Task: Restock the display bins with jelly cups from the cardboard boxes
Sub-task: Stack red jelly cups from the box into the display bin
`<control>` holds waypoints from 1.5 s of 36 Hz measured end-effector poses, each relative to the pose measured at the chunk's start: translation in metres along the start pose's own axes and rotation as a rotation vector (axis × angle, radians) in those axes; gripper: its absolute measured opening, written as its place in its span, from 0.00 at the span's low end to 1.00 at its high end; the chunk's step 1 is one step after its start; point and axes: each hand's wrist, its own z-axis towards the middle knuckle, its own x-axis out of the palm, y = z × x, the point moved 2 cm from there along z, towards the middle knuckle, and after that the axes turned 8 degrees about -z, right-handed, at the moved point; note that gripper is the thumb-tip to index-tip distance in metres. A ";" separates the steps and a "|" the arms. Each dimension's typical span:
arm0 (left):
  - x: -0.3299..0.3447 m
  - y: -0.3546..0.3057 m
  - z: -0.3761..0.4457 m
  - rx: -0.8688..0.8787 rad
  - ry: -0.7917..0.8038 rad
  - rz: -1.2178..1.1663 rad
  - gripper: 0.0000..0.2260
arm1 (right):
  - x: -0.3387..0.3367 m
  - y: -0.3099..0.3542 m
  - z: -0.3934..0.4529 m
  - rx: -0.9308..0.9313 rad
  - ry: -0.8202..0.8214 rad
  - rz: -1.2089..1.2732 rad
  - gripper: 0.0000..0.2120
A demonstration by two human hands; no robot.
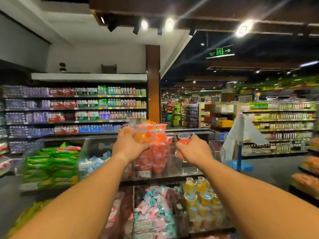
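Note:
My left hand (126, 145) grips a clear plastic bag of red and orange jelly cups (150, 133) and holds it above a clear display bin (170, 163) that is partly filled with red jelly cups (155, 161). My right hand (193, 150) is curled round single red jelly cups (183, 139) over the right half of the same bin. No cardboard box is in view.
A lower bin holds yellow jelly cups (200, 195), beside pink and teal packets (155, 202). Green snack bags (51, 163) lie at the left. A small clear bin (216, 149) and a blue stand with plastic bags (240, 152) are at the right. Drink shelves (77, 109) stand behind.

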 end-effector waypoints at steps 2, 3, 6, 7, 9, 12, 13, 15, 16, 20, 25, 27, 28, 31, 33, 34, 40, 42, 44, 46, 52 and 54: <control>0.010 -0.006 0.010 -0.009 -0.007 -0.004 0.40 | 0.000 -0.008 0.017 -0.008 0.016 0.003 0.27; 0.014 -0.008 0.015 -0.014 -0.011 0.004 0.40 | 0.001 -0.011 0.024 -0.012 0.024 0.005 0.27; 0.025 -0.011 0.030 -0.021 -0.034 0.027 0.40 | 0.008 -0.020 0.050 -0.025 0.033 0.033 0.26; 0.029 -0.012 0.036 -0.023 -0.043 0.027 0.40 | 0.011 -0.022 0.059 -0.030 0.037 0.037 0.25; 0.035 -0.011 0.048 -0.029 -0.053 0.026 0.41 | 0.018 -0.025 0.076 -0.036 0.041 0.044 0.22; 0.046 -0.007 0.066 -0.020 -0.079 0.022 0.40 | 0.031 -0.029 0.101 -0.053 0.025 0.051 0.21; 0.049 -0.007 0.073 -0.019 -0.086 0.012 0.40 | 0.036 -0.029 0.109 -0.050 0.026 0.055 0.21; 0.054 -0.005 0.088 -0.018 -0.087 -0.004 0.40 | 0.043 -0.028 0.124 -0.049 0.040 0.064 0.21; 0.056 -0.004 0.096 -0.013 -0.084 -0.003 0.40 | 0.046 -0.026 0.133 -0.049 0.051 0.058 0.22; 0.063 0.002 0.130 0.016 -0.105 0.004 0.41 | 0.056 -0.020 0.165 -0.055 0.042 0.048 0.25; 0.072 0.011 0.165 0.021 -0.121 0.011 0.42 | 0.077 -0.018 0.201 -0.065 0.056 0.047 0.27; 0.076 0.013 0.176 0.013 -0.123 -0.002 0.42 | 0.082 -0.018 0.217 -0.068 0.047 0.022 0.26; 0.078 0.013 0.182 0.015 -0.129 -0.018 0.42 | 0.083 -0.018 0.225 -0.073 0.040 0.017 0.26; 0.084 0.014 0.196 0.035 -0.153 -0.054 0.42 | 0.092 -0.018 0.253 -0.115 0.034 -0.049 0.27; 0.091 0.015 0.205 0.040 -0.159 -0.065 0.42 | 0.096 -0.017 0.272 -0.201 0.007 -0.215 0.28; 0.095 0.015 0.209 0.041 -0.160 -0.060 0.42 | 0.096 -0.017 0.282 -0.253 -0.014 -0.280 0.29; 0.120 0.014 0.235 0.034 -0.180 -0.130 0.42 | 0.101 -0.007 0.340 -0.624 -0.094 -0.705 0.21; 0.129 0.012 0.243 0.033 -0.193 -0.151 0.41 | 0.107 -0.005 0.360 -0.723 -0.105 -0.830 0.23; 0.138 0.008 0.253 0.035 -0.201 -0.143 0.41 | 0.117 -0.005 0.377 -0.772 -0.071 -0.876 0.28; 0.147 0.005 0.263 0.031 -0.212 -0.149 0.41 | 0.129 -0.007 0.393 -0.821 -0.035 -0.881 0.28; 0.171 -0.001 0.284 0.028 -0.227 -0.136 0.41 | 0.148 -0.016 0.431 -0.681 0.058 -0.608 0.23; 0.177 -0.003 0.290 0.027 -0.237 -0.134 0.41 | 0.151 -0.017 0.443 -0.612 0.115 -0.533 0.26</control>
